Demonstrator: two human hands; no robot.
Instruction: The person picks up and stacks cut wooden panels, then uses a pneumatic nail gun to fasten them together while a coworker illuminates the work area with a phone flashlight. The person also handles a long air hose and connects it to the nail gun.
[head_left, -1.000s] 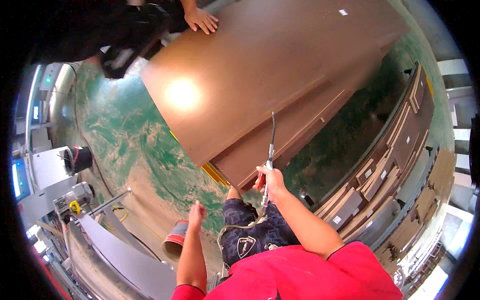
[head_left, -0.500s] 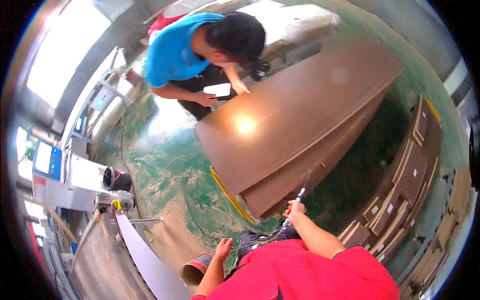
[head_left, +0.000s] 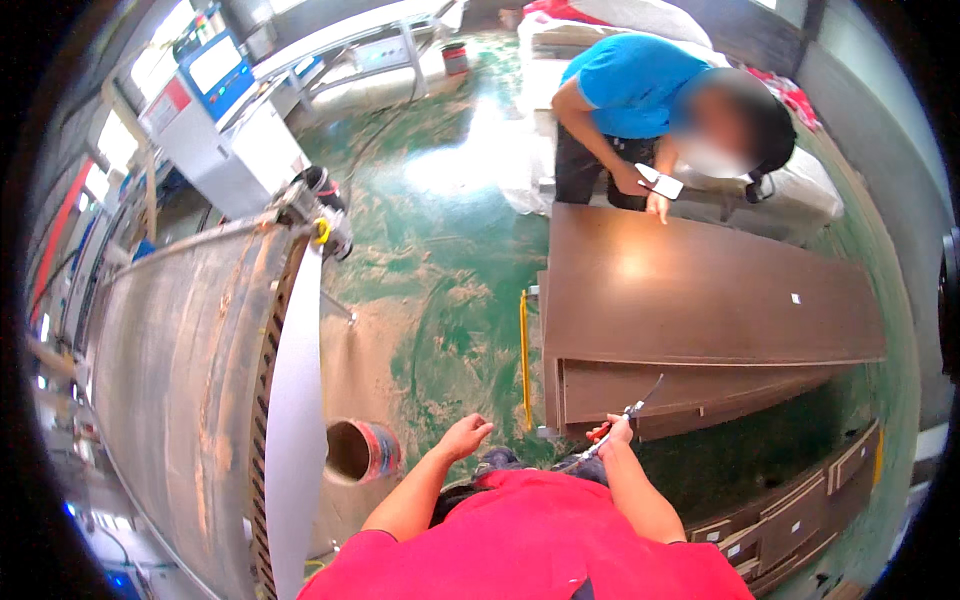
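Note:
In my right hand [head_left: 617, 434] is an air blow gun [head_left: 601, 440] with a red trigger part and a thin nozzle pointing up and away. Its hose runs back toward my body. The nozzle is beside the near edge of a stack of brown panels [head_left: 700, 290]; I cannot tell whether it touches them. My left hand [head_left: 466, 437] hovers over the floor in front of me, fingers loosely curled, with nothing visible in it. Across the stack a person in a blue shirt [head_left: 640, 85] bends over, one hand holding a white card-like object [head_left: 660, 182] and the other at the panel edge.
A worn machine table [head_left: 180, 400] with a white curved guard [head_left: 297, 420] stands on my left. Near it is a bucket [head_left: 378, 450]. More brown boards [head_left: 800, 515] lie at the lower right. A yellow bar [head_left: 525, 360] borders the stack. Sawdust covers parts of the green floor.
My view has turned left, so the panel stack and the person now appear further right and the machine table shows more. The blow gun stays in my right hand.

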